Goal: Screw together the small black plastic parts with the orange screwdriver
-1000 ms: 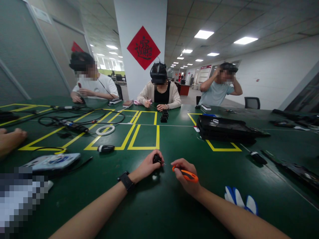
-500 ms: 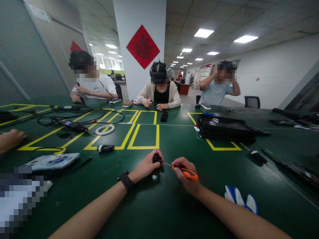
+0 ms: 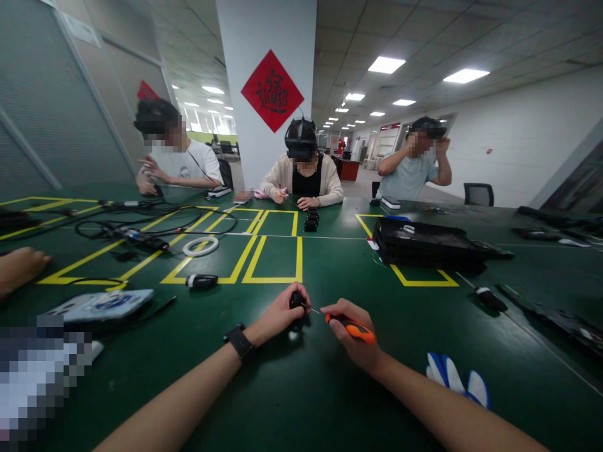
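Observation:
In the middle of the green table (image 3: pixel 264 383), my left hand (image 3: pixel 286 306) is closed around a small black part (image 3: pixel 296 300), just above the tabletop. Its exact kind cannot be made out, since my fingers cover much of it. My right hand (image 3: pixel 354 326) grips an orange and black screwdriver (image 3: pixel 360 333) by its handle. The thin shaft points left, at the black part. Whether the tip touches it cannot be told. A dark watch band circles my left wrist.
Beyond my hands are a black and white device (image 3: pixel 201 280), a white tape ring (image 3: pixel 200 246) and a stack of black panels (image 3: pixel 424 242). Blue and white gloves (image 3: pixel 455 376) lie near my right forearm. Tangled cables (image 3: pixel 141 235) spread left. Several people sit around; another person's hand (image 3: pixel 23 267) rests at left.
My right index finger has straightened a little along the screwdriver. My left hand keeps its hold on the black part. The view has shifted slightly.

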Demonstrator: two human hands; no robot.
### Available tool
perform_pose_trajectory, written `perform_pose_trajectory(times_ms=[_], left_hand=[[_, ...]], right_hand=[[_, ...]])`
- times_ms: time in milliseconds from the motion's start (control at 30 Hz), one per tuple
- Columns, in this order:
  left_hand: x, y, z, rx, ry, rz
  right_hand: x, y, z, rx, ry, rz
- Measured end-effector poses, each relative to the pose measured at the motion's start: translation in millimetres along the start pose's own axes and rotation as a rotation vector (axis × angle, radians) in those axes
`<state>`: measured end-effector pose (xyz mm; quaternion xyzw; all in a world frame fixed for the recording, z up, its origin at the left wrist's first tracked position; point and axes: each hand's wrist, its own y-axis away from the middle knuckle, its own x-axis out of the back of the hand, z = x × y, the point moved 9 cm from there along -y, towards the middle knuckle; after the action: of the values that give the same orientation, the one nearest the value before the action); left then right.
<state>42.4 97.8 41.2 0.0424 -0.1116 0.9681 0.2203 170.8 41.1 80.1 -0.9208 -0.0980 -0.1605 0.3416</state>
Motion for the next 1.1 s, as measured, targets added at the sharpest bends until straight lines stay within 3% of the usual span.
perform_pose_trajectory(times_ms=[133, 333, 633, 767, 1100], left_hand=[[1.4, -0.3, -2.2, 0.005, -0.012, 0.008], [3.9, -0.6, -2.4, -0.02, -0.03, 0.035], [22.4, 0.0, -1.9, -0.088, -0.077, 0.222], [22.2, 1.4, -3.0, -0.075, -0.011, 0.213], [16.1, -1.4, -7.2, -0.044, 0.285, 0.165]], right_hand=[[1.0, 2.3, 9.6, -0.077, -0.032, 0.037], [1.7, 0.6, 0.9, -0.002, 0.009, 0.032], [-4.3, -5.9, 3.4, -0.054, -0.105, -0.034], [-8.8, -5.5, 1.9, -0.079, -0.236, -0.087], [-5.4, -1.3, -2.3, -0.051, -0.32, -0.033]])
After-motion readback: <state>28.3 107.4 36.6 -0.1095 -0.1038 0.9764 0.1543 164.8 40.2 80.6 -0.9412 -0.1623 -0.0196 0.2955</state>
